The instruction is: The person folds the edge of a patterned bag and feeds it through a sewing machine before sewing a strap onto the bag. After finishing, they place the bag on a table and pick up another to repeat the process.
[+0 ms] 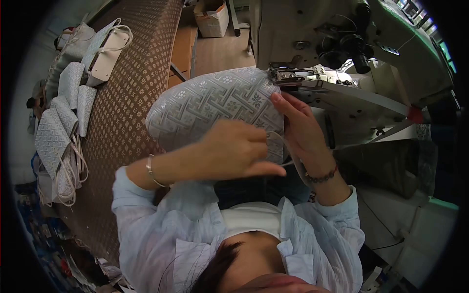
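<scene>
A silver-grey patterned fabric piece [210, 100] with a rounded left end reaches up to the metal presser parts [288, 75] of a sewing machine. At its right edge, just below those parts, my right hand [303, 122] pinches the fabric between thumb and fingers. My left hand [234, 149] lies over the lower part of the fabric, its fingers curled and its thumb pointing right. A thin pale cord [276, 134] runs beside the curled fingers; whether they grip it is hard to make out.
The sewing machine body [312, 29] fills the upper right. To the left stretches a brown patterned table cover [129, 93], with patterned bags [58, 127] and a white handbag [108, 56] along its far edge. An open box [212, 22] stands at the top.
</scene>
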Tool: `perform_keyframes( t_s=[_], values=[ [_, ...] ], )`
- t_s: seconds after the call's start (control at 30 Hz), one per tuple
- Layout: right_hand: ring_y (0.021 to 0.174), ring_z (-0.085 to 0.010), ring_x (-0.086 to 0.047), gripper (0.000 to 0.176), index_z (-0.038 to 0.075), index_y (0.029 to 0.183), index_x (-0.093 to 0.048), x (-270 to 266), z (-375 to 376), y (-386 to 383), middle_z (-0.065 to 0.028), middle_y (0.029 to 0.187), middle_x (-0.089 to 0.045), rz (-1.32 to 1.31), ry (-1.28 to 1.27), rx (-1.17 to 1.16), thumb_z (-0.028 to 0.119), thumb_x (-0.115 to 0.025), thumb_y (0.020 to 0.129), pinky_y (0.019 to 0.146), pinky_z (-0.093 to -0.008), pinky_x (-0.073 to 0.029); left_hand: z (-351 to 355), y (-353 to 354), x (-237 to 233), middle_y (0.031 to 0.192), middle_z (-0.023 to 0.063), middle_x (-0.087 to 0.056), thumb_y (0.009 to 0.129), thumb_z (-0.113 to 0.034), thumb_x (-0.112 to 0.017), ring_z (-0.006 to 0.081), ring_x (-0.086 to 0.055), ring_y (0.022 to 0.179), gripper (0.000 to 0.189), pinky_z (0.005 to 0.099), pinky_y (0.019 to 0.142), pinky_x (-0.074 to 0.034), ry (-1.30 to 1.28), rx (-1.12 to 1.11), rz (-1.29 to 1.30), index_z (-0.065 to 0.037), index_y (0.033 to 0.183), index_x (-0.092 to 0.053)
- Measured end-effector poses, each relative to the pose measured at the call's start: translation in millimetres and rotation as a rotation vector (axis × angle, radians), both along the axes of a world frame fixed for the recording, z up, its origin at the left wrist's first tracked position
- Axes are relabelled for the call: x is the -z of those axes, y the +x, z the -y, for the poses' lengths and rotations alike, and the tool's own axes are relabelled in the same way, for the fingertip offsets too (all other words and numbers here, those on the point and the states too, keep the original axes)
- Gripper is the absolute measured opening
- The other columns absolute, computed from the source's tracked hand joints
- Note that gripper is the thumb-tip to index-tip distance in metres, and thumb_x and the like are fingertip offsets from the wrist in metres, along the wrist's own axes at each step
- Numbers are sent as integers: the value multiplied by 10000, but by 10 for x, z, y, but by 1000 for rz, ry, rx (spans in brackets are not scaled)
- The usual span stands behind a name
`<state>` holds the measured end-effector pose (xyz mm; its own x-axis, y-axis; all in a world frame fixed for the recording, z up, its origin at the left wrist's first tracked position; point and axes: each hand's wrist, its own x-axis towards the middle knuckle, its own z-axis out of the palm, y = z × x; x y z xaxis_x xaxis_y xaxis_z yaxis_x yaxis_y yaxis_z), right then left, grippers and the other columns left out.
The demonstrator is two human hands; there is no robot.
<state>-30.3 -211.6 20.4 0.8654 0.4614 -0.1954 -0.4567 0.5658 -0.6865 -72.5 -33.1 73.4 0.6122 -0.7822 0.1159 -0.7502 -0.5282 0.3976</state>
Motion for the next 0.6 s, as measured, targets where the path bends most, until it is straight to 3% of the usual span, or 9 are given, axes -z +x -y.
perform_keyframes(
  t_s=[0.07,0.13,0.17,0.23,0.33,0.4,0.5,0.53,0.6],
  values=[
    [941,-114,-611,290,-11,1151,-583,-35,-23,-22,-61,1067,-642,-19,-63,9,178,-566,932,841,-263,-497,335,-197,496,735,97,-647,835,-546,-577,309,-627,645,540,366,645,-501,-53,31,-181,-13,820,-657],
    [961,-115,-604,282,6,1149,-594,-35,-31,-24,-56,1066,-644,16,-80,43,179,-578,926,853,-264,-491,634,-200,770,780,128,-655,878,-440,-590,321,-639,704,436,348,650,-499,-311,-4,-611,-10,890,-662],
    [961,-115,-604,282,6,1149,-594,-29,-35,-21,-56,1066,-644,26,-104,20,179,-578,926,853,-264,-491,709,-252,880,780,128,-655,878,-440,-590,321,-639,704,436,348,650,-499,-341,-18,-599,-10,890,-662],
    [966,-115,-602,276,19,1148,-600,13,-33,0,-49,1060,-647,33,-78,42,177,-585,922,860,-262,-486,833,-413,1015,845,160,-662,873,-240,-598,312,-648,746,253,345,663,-497,-892,-151,-995,-14,972,-652],
    [945,-112,-608,274,16,1141,-605,81,-25,26,-43,1043,-651,89,-78,43,183,-583,925,840,-258,-495,271,-785,957,916,168,-662,744,22,-520,245,-653,761,315,329,717,-508,-646,-538,-560,1,1038,-631],
    [912,-100,-605,277,7,1126,-613,69,-42,32,-43,1022,-654,98,-85,42,191,-593,921,813,-238,-491,-409,-1099,909,971,164,-656,725,105,-458,226,-652,840,332,303,748,-519,-748,-876,-449,36,999,-632],
    [878,-86,-601,286,-6,1112,-619,118,-33,29,-42,999,-657,118,-85,46,203,-601,918,786,-217,-485,-1175,-1455,892,1117,142,-607,869,-5,-524,214,-625,942,258,297,801,-514,-701,-1231,50,43,1116,-581],
    [877,-84,-598,290,-9,1113,-618,127,-33,38,-40,997,-656,132,-97,30,206,-599,919,785,-217,-485,-1216,-1468,970,1117,142,-607,869,-5,-524,214,-625,942,258,297,801,-514,-688,-1214,71,43,1116,-581],
    [876,-82,-597,293,-11,1112,-617,85,-37,28,-38,992,-656,136,-68,30,212,-594,922,781,-215,-484,-1338,-1411,1358,1230,132,-538,914,-225,-569,230,-560,1092,419,346,860,-507,-1068,-1224,-97,39,1230,-496]
  ],
)
